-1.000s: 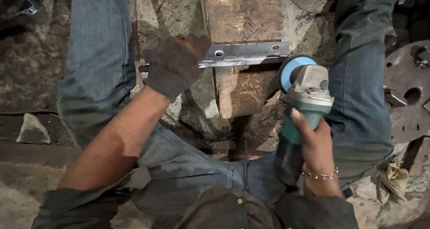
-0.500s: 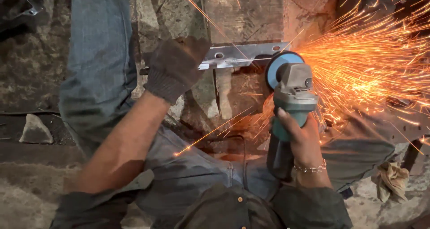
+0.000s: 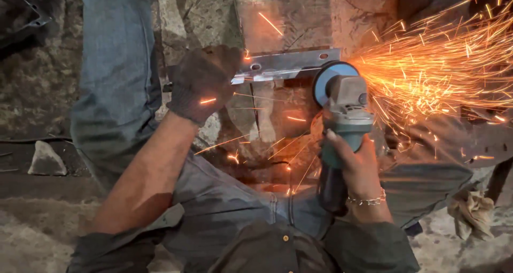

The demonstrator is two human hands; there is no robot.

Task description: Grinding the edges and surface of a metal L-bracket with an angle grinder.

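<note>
My left hand (image 3: 204,82), in a dark knitted glove, presses down on the left end of a flat metal bracket (image 3: 291,63) with holes, which lies across a block of wood (image 3: 283,22). My right hand (image 3: 355,163), bare with a bracelet at the wrist, grips the body of a teal angle grinder (image 3: 344,118). Its blue disc (image 3: 326,79) touches the bracket's right end. A thick fan of orange sparks (image 3: 443,70) shoots to the right, and a few fly toward my lap.
I sit with my jeans-clad legs (image 3: 115,80) spread on either side of the block, on rough stone ground. A loose stone (image 3: 47,160) lies at the left. A crumpled rag (image 3: 473,211) lies at the lower right. Dark metal parts sit at the right edge.
One second ago the grinder was off the bracket with no sparks. It has moved up and left to the bracket's right end, and the spark fan keeps streaming to the right.
</note>
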